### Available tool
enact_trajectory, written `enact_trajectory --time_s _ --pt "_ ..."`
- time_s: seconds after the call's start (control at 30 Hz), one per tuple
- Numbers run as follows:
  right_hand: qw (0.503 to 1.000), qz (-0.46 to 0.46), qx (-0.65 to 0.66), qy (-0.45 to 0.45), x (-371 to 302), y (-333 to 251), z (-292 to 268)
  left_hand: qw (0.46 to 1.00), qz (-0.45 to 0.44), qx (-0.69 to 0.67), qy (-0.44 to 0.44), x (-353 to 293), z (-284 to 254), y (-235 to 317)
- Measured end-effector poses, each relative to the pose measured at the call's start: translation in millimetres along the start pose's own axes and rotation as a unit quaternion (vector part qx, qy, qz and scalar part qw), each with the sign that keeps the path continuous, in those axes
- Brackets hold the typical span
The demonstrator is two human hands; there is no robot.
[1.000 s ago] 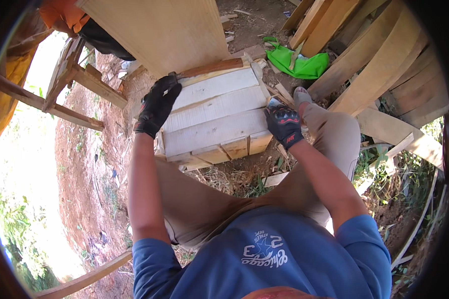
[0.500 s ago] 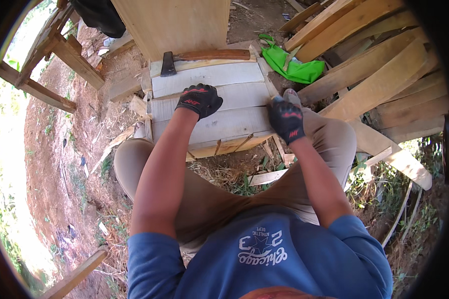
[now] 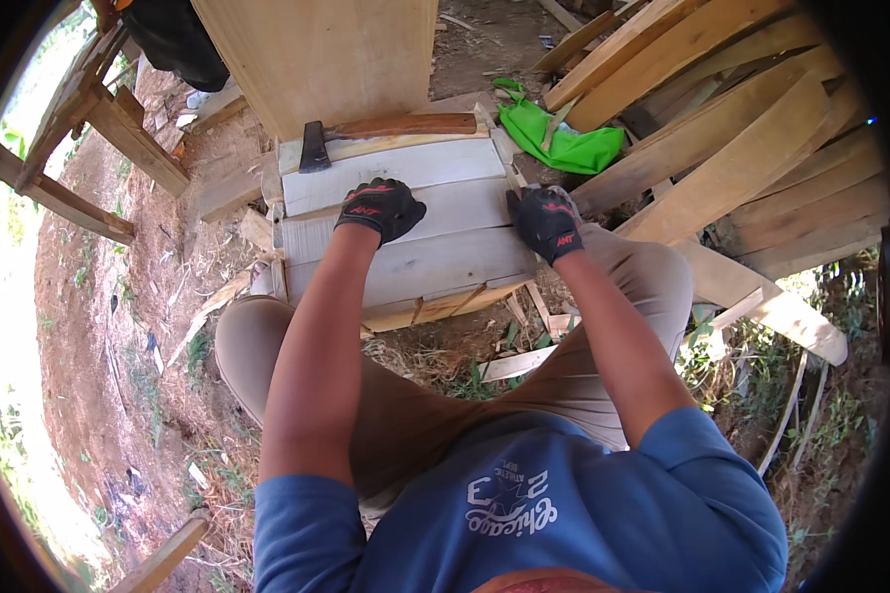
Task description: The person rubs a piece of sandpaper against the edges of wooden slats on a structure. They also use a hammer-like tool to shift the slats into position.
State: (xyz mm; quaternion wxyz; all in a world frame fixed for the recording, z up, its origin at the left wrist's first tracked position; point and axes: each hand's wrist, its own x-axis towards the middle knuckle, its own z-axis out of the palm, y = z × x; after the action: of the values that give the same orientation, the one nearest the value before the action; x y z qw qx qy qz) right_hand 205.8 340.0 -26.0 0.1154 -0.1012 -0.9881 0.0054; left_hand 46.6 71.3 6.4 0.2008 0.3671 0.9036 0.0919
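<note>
We see both gloved hands pressed on a small crate of 3 whitish slats point(image 3: 405, 232), likely to steady it between the knees. The left hand point(image 3: 381, 208) lies flat on the middle slat, fingers spread, gripping nothing. The right hand point(image 3: 546, 219) curls over the crate's right edge. A hatchet point(image 3: 386, 133) rests beyond the left fingertips; a green cloth point(image 3: 559, 143) lies beyond the right.

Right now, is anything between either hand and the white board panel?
Nothing visible. The left hand lies flat on the panel, and the right hand grips its right edge. The hatchet lies beyond, along the far edge.
</note>
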Motion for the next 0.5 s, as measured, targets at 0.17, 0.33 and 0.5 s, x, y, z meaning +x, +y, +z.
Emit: enact_trajectory --time_s 0.17,0.33,0.5 --pt "1.0 0.027 -0.01 -0.012 -58.2 -27.1 -26.9 1.0 -0.013 -0.011 -0.015 -0.8 -2.0 -5.4" --pt "0.999 -0.019 -0.029 0.001 -48.6 -8.6 -11.4 1.0 -0.018 -0.002 0.021 9.7 4.5 -3.4" --pt "0.997 -0.066 -0.032 0.006 0.2 7.0 5.7 0.999 -0.051 0.01 0.006 13.3 -1.6 11.5"
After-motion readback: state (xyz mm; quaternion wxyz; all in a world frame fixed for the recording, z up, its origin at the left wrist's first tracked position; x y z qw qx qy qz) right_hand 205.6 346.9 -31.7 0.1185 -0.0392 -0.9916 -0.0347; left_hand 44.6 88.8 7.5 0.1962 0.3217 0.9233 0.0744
